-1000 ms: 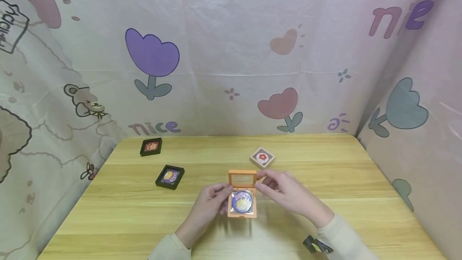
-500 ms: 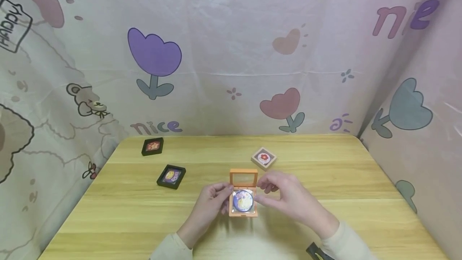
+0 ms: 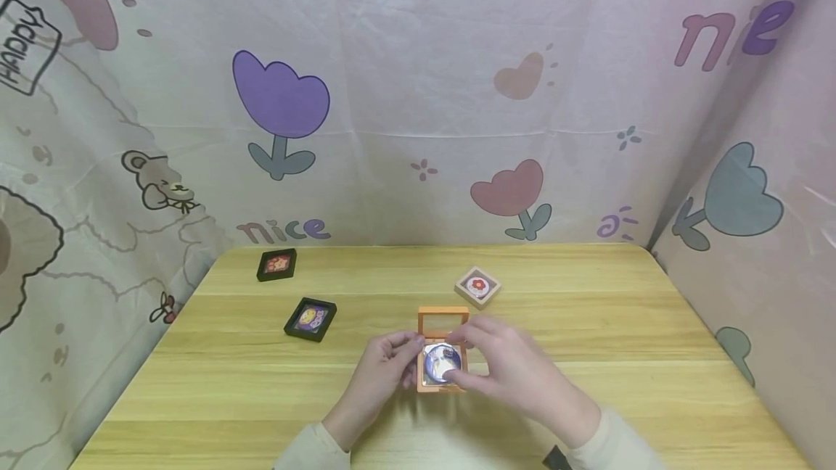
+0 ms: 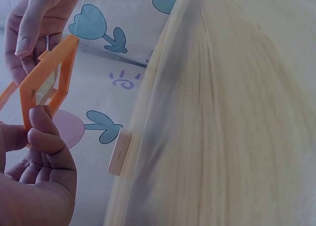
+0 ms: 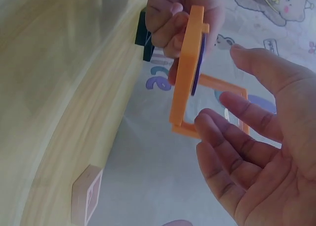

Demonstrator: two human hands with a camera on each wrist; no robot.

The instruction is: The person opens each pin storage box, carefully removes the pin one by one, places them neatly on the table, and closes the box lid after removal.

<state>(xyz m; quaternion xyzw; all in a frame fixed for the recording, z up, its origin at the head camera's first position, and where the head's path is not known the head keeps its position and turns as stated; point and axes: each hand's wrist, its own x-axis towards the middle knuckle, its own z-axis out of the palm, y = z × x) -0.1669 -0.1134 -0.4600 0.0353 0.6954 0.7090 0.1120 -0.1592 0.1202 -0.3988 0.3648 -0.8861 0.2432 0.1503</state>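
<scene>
An orange square display case [image 3: 443, 310] is held above the table, its windowed lid swung up. Inside its lower half lies a round purple badge [image 3: 431, 363] with a glare on it. My left hand [image 3: 382, 368] pinches the case's left edge between thumb and fingers; the left wrist view also shows the thumb on the orange frame [image 4: 42, 75]. Over the case's right side reaches my right hand [image 3: 512, 365], thumb and fingers spread around the badge. In the right wrist view, its loosely bent fingers [image 5: 217, 137] appear apart from the badge [image 5: 198, 63].
A beige case [image 3: 465, 297] with a red flower badge lies behind the right hand. Two black cases lie to the left, a nearer one [image 3: 294, 331] and a farther one [image 3: 274, 277]. A dark object [image 3: 556, 458] shows by the right sleeve. Printed cloth [image 3: 392, 93] surrounds the wooden table.
My right hand has left the lid's right edge, drawn back slightly, then come leftward over the badge. The left hand keeps its hold, and the case stays almost in place with its lid up.
</scene>
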